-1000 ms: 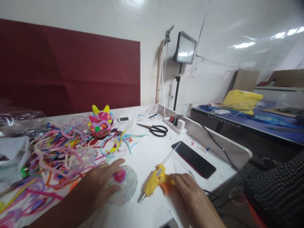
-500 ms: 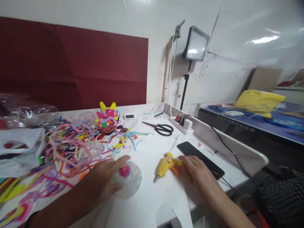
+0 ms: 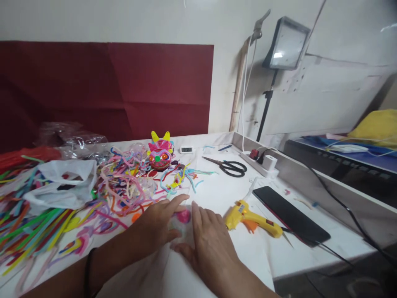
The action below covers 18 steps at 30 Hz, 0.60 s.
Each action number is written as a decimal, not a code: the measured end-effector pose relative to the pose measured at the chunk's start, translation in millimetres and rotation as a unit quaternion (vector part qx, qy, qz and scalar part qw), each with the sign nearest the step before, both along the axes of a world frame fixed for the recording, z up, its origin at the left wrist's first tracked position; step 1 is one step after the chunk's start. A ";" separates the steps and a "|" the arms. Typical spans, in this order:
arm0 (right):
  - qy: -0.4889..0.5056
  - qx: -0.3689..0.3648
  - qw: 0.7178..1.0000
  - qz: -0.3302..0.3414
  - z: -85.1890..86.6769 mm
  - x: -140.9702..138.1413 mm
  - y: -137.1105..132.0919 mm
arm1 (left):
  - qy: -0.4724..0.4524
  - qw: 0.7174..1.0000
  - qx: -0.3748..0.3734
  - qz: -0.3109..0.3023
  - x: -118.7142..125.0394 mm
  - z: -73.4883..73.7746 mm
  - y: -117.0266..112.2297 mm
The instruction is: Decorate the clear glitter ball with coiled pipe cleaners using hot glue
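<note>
At six o'clock over the surface (image 3: pixel 214 192), cupping a clear, pink-spotted ball (image 3: pixel 184 219) between left hand (image 3: pixel 163 223) and right hand (image 3: pixel 208 242), part-curled around either side. Could roll loose if pressed unevenly; sweeping too wide, could knock the yellow glue gun (image 3: pixel 252 217) at three o'clock.

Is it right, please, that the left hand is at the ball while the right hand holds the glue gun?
No: the head view shows the right hand at the ball, beside the left hand; the glue gun lies on the table.

Black wristband (image 3: pixel 89 271), bare left hand (image 3: pixel 159 221)
</note>
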State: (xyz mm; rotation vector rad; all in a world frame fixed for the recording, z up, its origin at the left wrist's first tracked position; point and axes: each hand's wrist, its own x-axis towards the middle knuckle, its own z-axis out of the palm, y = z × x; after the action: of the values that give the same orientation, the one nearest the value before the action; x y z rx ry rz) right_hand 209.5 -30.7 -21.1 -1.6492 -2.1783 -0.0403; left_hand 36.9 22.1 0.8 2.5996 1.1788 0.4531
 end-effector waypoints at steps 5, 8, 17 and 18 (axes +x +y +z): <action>0.005 -0.119 0.993 0.025 17.0 0.4 6.9 | -0.023 1.000 -0.020 0.005 5.7 10.0 -5.6; 0.010 -0.124 0.991 0.039 19.0 3.8 6.4 | -0.007 1.000 -0.009 0.003 7.5 15.3 -10.5; 0.038 -0.167 0.978 0.123 22.7 15.6 12.3 | -0.004 0.998 -0.012 -0.059 -4.4 22.3 -12.0; 0.039 -0.173 0.975 0.134 23.7 16.5 12.8 | -0.015 0.998 -0.018 -0.064 -5.9 21.7 -10.8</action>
State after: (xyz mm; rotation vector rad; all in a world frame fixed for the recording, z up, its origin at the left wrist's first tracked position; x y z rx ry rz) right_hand 226.0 -17.9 2.6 -1.4759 -2.4267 0.4973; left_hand 31.0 11.3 22.5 2.6089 0.9937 0.4389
